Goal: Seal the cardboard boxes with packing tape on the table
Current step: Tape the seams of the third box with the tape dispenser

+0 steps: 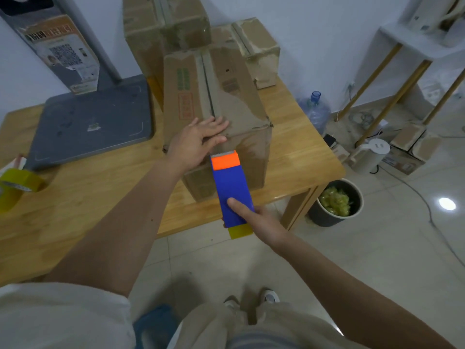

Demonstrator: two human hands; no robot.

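A worn cardboard box [226,96] stands on the wooden table [88,202], its top seam running away from me. My left hand [198,141] lies flat, fingers straight, on the box's near top edge over the seam. My right hand [254,217] grips a blue and orange tape dispenser [230,187] holding a yellow roll. The dispenser's toothed end rests against the box's near face just below my left thumb. Two more cardboard boxes [163,28] [259,49] stand behind the first.
A grey flat stand base [93,124] with a poster board lies on the table's left. Yellow tape rolls [15,185] sit at the left edge. On the floor to the right are a bin [334,205], a water jug [317,112] and a white shelf.
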